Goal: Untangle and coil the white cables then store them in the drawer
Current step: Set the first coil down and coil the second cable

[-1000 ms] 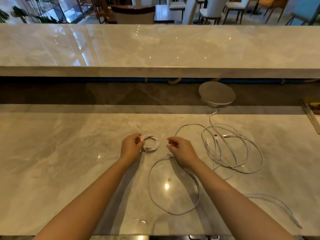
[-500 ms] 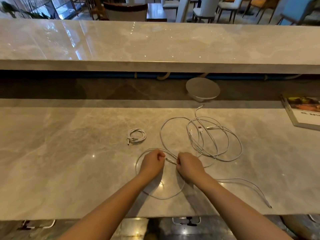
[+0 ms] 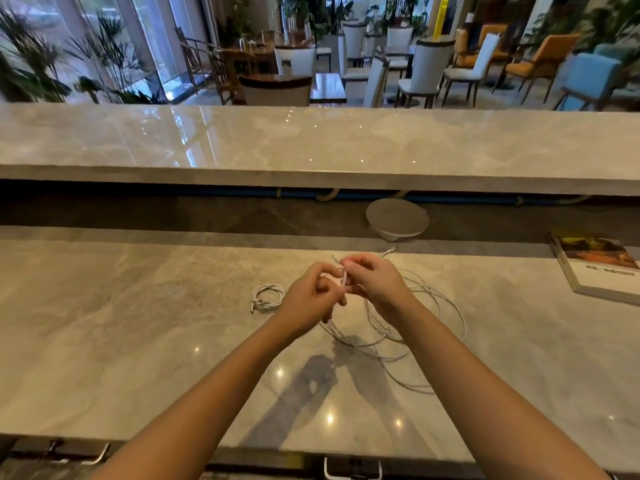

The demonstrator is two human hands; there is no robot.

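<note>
The left hand (image 3: 308, 299) and right hand (image 3: 377, 285), now raised off the counter (image 3: 138, 341), both pinch a cable (image 3: 343, 279), seemingly its end.

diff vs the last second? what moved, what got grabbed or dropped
The left hand let go of the small coiled cable and joined the right hand on a loose cable. Both hands then raised it above the counter and now pinch it near one end. The coiled cable and the remaining tangle stayed where they lay.
</note>
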